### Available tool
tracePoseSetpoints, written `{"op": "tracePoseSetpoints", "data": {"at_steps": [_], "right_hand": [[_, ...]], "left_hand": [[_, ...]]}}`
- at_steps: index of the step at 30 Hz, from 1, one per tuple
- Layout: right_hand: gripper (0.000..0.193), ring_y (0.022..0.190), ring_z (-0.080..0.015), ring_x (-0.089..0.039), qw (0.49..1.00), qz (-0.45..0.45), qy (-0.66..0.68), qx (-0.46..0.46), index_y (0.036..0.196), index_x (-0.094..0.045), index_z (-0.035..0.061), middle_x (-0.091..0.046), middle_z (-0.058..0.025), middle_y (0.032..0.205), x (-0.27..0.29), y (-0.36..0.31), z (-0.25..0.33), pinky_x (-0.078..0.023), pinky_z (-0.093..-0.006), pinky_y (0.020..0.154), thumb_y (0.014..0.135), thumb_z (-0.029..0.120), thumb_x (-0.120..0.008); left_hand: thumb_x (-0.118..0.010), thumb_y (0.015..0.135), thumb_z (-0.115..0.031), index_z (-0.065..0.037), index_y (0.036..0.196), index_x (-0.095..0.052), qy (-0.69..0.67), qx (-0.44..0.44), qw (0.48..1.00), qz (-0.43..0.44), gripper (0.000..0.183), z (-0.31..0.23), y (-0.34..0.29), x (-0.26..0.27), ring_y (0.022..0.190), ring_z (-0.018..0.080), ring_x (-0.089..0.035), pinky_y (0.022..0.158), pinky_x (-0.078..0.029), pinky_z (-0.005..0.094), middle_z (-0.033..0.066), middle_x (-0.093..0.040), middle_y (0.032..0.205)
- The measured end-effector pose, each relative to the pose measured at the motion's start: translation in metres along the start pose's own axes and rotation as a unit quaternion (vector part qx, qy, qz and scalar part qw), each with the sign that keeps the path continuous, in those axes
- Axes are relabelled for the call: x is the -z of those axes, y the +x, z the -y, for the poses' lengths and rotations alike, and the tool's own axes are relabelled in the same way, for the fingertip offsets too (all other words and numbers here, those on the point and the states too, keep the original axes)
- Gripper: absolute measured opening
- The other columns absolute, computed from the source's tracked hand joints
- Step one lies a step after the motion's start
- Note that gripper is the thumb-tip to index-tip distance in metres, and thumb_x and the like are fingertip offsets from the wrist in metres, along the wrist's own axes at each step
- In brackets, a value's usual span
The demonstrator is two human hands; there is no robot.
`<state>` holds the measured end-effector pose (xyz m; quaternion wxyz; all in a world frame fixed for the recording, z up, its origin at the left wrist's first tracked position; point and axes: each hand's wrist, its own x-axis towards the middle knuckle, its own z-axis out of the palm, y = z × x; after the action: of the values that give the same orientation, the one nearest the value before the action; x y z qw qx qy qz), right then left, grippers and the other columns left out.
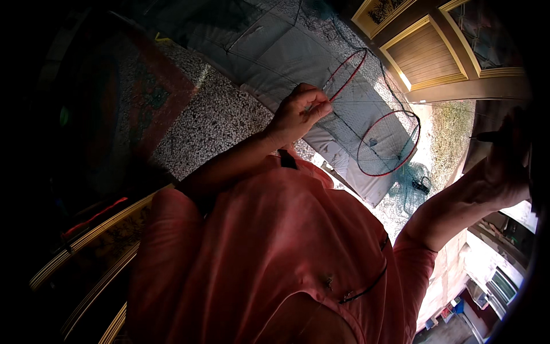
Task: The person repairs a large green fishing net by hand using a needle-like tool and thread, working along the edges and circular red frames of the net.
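My left hand (301,112) is closed in a pinch at the near end of a narrow-looking red hoop (350,80), which is set in fine dark netting. A second red hoop (360,150) of the same net hangs lower to the right, apart from both hands. From the left fingertips a thin thread (395,103) stretches toward the right side. My right hand (510,166) is raised at the right rim, mostly in deep shadow. A dark, slim pointed shape (486,136) sticks out from its fingers; its kind cannot be made out.
Grey sheeting (263,43) lies on the speckled floor (209,123) beneath the net. Bunched green netting (413,186) lies beyond the lower hoop. A brown panelled door (427,54) with gold trim stands at the upper right. Another gold-trimmed panel (94,246) is at the lower left.
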<state>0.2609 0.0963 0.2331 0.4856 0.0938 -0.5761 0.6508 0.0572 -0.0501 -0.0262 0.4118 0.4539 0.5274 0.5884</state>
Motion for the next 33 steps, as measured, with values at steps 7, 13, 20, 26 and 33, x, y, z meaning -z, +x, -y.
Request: {"op": "tracePoseSetpoints", "data": {"at_steps": [7,13,20,26,33], "right_hand": [[0.018,0.077,-0.0100,-0.051,0.940,0.173,-0.276,-0.102,0.107,-0.052,-0.0029,-0.056,-0.0071,0.090,-0.017,-0.023,-0.111,-0.043,-0.0237,0.066,0.092,0.007,-0.050],[0.012,0.080,-0.0210,-0.057,0.727,0.433,-0.527,-0.084,0.083,-0.063,0.0083,-0.059,-0.0019,0.079,-0.004,-0.046,-0.185,-0.048,-0.0311,0.067,0.072,0.005,-0.067],[0.004,0.083,-0.0208,-0.056,0.669,0.491,-0.554,-0.069,0.074,-0.064,0.0110,-0.057,-0.0025,0.079,0.009,-0.057,-0.215,-0.049,-0.0320,0.071,0.071,0.009,-0.063],[0.008,0.084,-0.0230,-0.056,0.729,0.460,-0.486,-0.146,0.076,-0.061,0.0074,-0.057,-0.0054,0.078,0.009,-0.066,-0.222,-0.049,-0.0342,0.071,0.070,0.003,-0.064],[0.019,0.082,-0.0262,-0.057,0.772,0.416,-0.387,-0.285,0.088,-0.061,0.0096,-0.055,-0.0073,0.081,-0.005,-0.077,-0.229,-0.048,-0.0360,0.071,0.071,0.004,-0.066]], "left_hand": [[-0.050,0.093,-0.023,-0.007,0.096,-0.055,-0.198,0.113,0.969,-0.094,0.018,-0.021,-0.008,0.038,0.089,0.0164,-0.061,0.084,-0.046,0.0327,0.0083,-0.062,0.099],[-0.048,0.094,-0.022,-0.010,0.091,-0.052,-0.263,0.131,0.942,-0.160,0.014,-0.015,-0.028,0.042,0.072,0.0113,-0.055,0.070,-0.045,0.0273,0.0074,-0.061,0.094],[-0.049,0.093,-0.021,-0.009,0.091,-0.052,-0.211,0.148,0.945,-0.203,0.012,-0.021,-0.037,0.012,0.062,0.0060,-0.043,0.059,-0.036,0.0210,0.0048,-0.062,0.100],[-0.047,0.094,-0.021,-0.010,0.090,-0.051,-0.213,0.156,0.948,-0.178,0.012,-0.013,-0.038,0.016,0.062,0.0043,-0.043,0.056,-0.035,0.0186,0.0064,-0.062,0.108],[-0.049,0.092,-0.021,-0.010,0.087,-0.051,-0.460,0.183,0.861,-0.119,0.013,0.020,-0.047,0.028,0.064,0.0063,-0.044,0.055,-0.037,0.0204,0.0118,-0.059,0.111]]}}
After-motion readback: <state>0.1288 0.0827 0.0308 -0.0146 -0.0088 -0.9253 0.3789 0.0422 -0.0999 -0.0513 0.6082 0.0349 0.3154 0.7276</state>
